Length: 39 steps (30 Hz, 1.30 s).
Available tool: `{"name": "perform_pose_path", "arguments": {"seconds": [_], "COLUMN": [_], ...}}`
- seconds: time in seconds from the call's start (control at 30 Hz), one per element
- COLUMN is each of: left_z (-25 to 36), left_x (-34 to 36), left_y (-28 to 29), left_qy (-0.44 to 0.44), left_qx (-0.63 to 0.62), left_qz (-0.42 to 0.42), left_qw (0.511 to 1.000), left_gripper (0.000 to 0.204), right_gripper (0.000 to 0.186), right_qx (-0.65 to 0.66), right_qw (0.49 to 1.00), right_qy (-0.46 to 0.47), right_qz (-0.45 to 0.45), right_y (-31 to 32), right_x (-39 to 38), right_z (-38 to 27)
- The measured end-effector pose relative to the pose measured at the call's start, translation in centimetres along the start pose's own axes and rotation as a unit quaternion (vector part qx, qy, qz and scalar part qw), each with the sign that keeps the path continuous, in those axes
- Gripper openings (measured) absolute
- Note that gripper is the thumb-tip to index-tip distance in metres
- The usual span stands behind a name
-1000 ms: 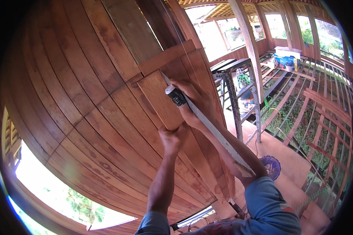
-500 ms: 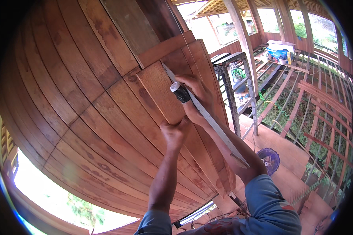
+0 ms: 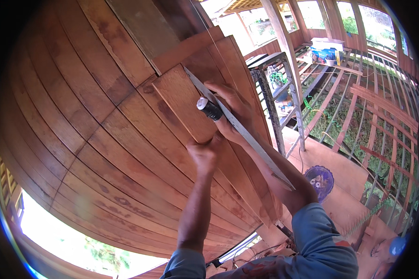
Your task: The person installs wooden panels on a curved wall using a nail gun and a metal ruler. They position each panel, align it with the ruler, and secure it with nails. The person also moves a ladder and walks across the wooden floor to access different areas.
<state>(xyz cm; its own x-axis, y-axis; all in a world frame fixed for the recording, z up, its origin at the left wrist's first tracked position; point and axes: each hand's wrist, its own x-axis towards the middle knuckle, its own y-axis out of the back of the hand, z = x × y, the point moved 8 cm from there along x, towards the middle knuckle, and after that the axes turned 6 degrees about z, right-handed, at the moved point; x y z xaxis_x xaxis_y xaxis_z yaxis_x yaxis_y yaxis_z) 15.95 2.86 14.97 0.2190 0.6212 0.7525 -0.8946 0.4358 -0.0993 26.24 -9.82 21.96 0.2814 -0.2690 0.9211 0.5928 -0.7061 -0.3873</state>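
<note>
My left hand (image 3: 203,152) is closed on the lower end of a short, lighter wooden board (image 3: 177,102), which lies against a curved wall of wooden planks (image 3: 65,102). My right hand (image 3: 235,104) holds a long, flat metal strip (image 3: 257,142) and a black cylinder with a white top (image 3: 210,110); what the cylinder is, I cannot tell. The strip runs along the board's right edge and down over my right forearm, its far tip near the board's upper corner. The fingers of my right hand curl beside the strip, partly hidden by it.
A metal ladder-like stand (image 3: 277,111) is right of the wall, beside a wooden post (image 3: 281,32). Further right, open floor framing (image 3: 340,130) carries loose slats (image 3: 377,104) and a blue-and-white box (image 3: 326,51) over grass. A purple basin (image 3: 319,183) sits on pink boards (image 3: 340,209) below.
The whole scene has shifted a little upward and left in the view. My hands, the board and the metal strip keep much the same positions relative to one another.
</note>
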Motion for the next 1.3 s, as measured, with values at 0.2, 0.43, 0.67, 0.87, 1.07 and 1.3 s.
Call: {"name": "perform_pose_path", "arguments": {"seconds": [0.2,0.43,0.67,0.87,1.07,1.3], "left_z": [0.2,-0.1,0.4,0.7,0.3,-2.2], "left_x": [0.1,0.0,0.0,-0.3,-0.4,0.2], "left_y": [0.0,0.1,-0.6,-1.1,-0.7,2.9], "left_qy": [-0.001,0.012,0.049,0.090,0.070,-0.020], "left_qx": [-0.009,-0.009,-0.010,-0.049,-0.018,0.178], "left_qz": [-0.003,-0.009,-0.028,-0.027,-0.008,0.028], "left_qw": [1.000,1.000,0.998,0.994,0.997,0.983], "left_gripper": [0.023,0.021,0.022,0.020,0.021,0.029], "right_gripper": [0.056,0.062,0.068,0.070,0.058,0.033], "right_qx": [-0.069,-0.017,-0.005,0.068,0.264,-0.037], "right_qw": [0.994,0.995,0.969,0.924,0.867,0.967], "right_qy": [0.082,0.024,0.000,-0.095,-0.281,-0.163], "right_qz": [0.002,-0.093,-0.248,-0.364,-0.315,-0.194], "right_y": [0.2,0.2,1.5,2.0,1.6,3.0], "right_x": [-0.9,-2.9,-2.2,-1.7,-1.8,-2.9], "right_z": [0.2,0.9,0.2,1.2,0.8,-0.1]}}
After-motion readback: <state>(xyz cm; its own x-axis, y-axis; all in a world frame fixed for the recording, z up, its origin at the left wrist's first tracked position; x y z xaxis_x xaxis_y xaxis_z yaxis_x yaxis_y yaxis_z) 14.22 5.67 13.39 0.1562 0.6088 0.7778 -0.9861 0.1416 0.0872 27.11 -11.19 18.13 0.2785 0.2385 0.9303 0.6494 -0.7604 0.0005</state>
